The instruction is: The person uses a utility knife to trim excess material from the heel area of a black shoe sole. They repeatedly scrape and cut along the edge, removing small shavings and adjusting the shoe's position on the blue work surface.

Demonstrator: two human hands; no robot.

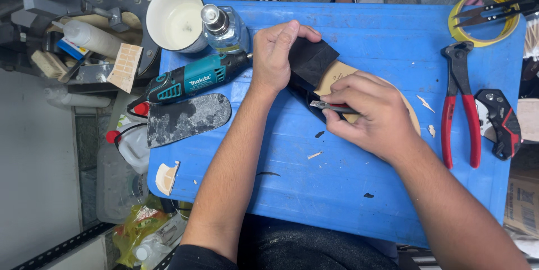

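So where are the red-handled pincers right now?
In the head view, the red-handled pincers lie untouched on the right part of the blue table, between the right hand and a black-and-red folding knife, just below the yellow tape roll.

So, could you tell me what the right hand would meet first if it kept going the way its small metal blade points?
The right hand points its small metal blade leftward. It would probably first meet the black rubber sole piece, then the left hand pinning it, though depth is unclear.

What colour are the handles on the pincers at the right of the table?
Red, on the pincers; the jaws are dark metal. Head view, the only one, shows them clearly.
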